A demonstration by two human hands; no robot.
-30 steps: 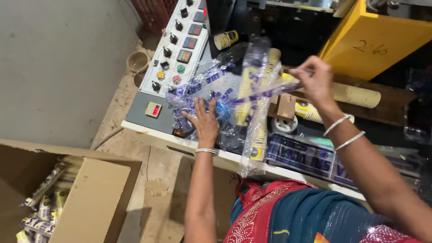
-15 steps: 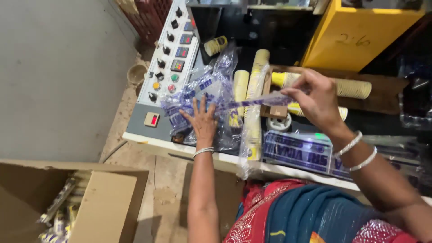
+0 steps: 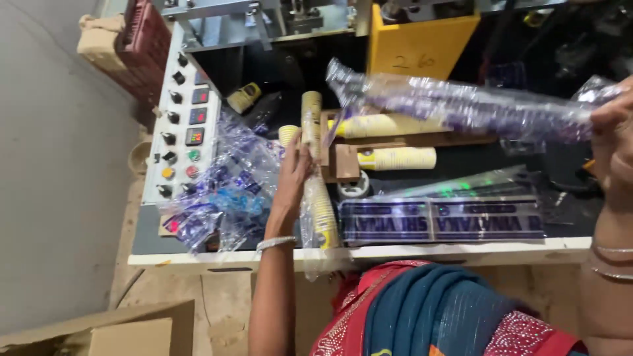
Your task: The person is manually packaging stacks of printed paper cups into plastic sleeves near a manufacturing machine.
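Your left hand (image 3: 292, 178) grips upright stack of paper cups (image 3: 315, 171), steadying it on bench (image 3: 422, 252). Your right hand (image 3: 614, 142) clasps long printed plastic sleeve (image 3: 461, 105), held level above bench, mouth toward stack.
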